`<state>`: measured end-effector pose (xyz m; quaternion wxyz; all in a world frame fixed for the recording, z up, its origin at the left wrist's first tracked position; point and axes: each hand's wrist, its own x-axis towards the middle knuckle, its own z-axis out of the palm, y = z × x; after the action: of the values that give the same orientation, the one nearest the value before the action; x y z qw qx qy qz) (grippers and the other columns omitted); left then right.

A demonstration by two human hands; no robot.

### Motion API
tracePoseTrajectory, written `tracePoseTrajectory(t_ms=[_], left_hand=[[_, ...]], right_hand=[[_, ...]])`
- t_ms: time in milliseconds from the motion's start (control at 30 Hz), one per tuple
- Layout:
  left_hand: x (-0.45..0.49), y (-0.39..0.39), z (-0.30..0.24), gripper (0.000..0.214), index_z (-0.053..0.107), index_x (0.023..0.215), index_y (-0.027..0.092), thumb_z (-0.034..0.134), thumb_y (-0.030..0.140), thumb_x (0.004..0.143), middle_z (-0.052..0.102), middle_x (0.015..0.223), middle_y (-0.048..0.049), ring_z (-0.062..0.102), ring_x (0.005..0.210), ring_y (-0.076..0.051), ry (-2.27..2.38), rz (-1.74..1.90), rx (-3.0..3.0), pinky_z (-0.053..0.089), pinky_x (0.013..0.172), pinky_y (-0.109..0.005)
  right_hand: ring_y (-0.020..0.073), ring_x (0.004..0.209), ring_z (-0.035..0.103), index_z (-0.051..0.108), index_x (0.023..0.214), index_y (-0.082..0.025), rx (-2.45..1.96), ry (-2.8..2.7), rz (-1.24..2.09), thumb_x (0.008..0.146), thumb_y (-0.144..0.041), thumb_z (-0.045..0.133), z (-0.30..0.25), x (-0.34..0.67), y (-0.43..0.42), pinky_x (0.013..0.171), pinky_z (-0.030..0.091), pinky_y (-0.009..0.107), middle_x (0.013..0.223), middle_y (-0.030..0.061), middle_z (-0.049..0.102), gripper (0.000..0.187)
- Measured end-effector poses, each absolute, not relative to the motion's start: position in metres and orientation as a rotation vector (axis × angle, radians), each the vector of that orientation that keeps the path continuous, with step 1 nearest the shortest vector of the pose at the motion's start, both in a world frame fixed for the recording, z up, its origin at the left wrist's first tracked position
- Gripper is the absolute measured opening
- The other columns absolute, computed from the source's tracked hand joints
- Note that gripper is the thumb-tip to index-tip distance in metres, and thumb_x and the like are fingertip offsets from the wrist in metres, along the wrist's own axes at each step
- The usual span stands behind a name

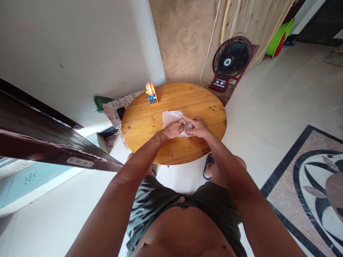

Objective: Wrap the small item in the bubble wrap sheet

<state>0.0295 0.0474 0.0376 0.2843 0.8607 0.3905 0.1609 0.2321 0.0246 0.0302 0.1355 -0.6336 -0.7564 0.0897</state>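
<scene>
A sheet of bubble wrap (170, 117) lies on the round wooden table (142, 123), partly under both hands. My left hand (174, 128) is closed on the bubble wrap near its middle, fingers bent toward the right. Facing it, my right hand (198, 127) grips a small clear, shiny object (189, 128) at the wrap's right part. Whether that object is glass or plastic I cannot tell, as the fingers cover much of it. Farther back stands an orange and blue tape dispenser (152, 93), apart from both hands.
A dark red fan (232, 59) stands on the floor behind the table's right side. Printed sacking (114, 110) and a black item (121, 112) are at its left edge. A dark wooden post (53, 135) rises at the left. A white cable (210, 43) hangs along the wall.
</scene>
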Motion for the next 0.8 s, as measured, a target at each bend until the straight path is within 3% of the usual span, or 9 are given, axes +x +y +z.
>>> tracePoseTrajectory(t_ms=[200, 400, 567, 800], left_hand=[[0.029, 0.048, 0.036, 0.016, 0.052, 0.109, 0.023, 0.048, 0.024, 0.094, 0.063, 0.096, -0.0020, 0.064, 0.088, -0.018, 1.035, 0.455, 2.302, 0.051, 0.092, -0.035], [0.029, 0.048, 0.032, 0.016, 0.052, 0.109, 0.024, 0.050, 0.025, 0.093, 0.064, 0.092, -0.0031, 0.064, 0.085, -0.020, 1.039, 0.466, 2.306, 0.053, 0.089, -0.037], [0.028, 0.047, 0.032, 0.016, 0.051, 0.110, 0.025, 0.046, 0.028, 0.095, 0.061, 0.090, -0.0015, 0.063, 0.084, -0.019, 1.080, 0.438, 2.332, 0.053, 0.089, -0.036], [0.029, 0.049, 0.029, 0.017, 0.050, 0.111, 0.025, 0.046, 0.025, 0.095, 0.059, 0.091, -0.0002, 0.061, 0.085, -0.017, 1.065, 0.443, 2.359, 0.054, 0.090, -0.035]], right_hand=[[0.0283, 0.121, 0.060, 0.078, 0.089, -0.022, -1.849, -2.092, 0.297, 0.076, -0.033, 0.079, 0.026, 0.227, 0.025, 0.102, 0.048, 0.042, 0.125, 0.0092, 0.068, 0.018], [0.0289, 0.126, 0.055, 0.077, 0.096, -0.018, -1.850, -2.040, 0.180, 0.087, -0.025, 0.067, 0.014, 0.216, 0.015, 0.110, 0.041, 0.044, 0.130, 0.0137, 0.065, 0.015], [0.0302, 0.112, 0.060, 0.076, 0.101, -0.015, -1.845, -2.089, 0.066, 0.093, -0.025, 0.056, 0.022, 0.207, 0.006, 0.100, 0.045, 0.041, 0.111, 0.0167, 0.069, 0.024], [0.0259, 0.099, 0.069, 0.076, 0.109, -0.021, -1.956, -2.109, 0.161, 0.094, -0.030, 0.055, 0.035, 0.206, 0.011, 0.082, 0.050, 0.033, 0.111, 0.0130, 0.074, 0.027]])
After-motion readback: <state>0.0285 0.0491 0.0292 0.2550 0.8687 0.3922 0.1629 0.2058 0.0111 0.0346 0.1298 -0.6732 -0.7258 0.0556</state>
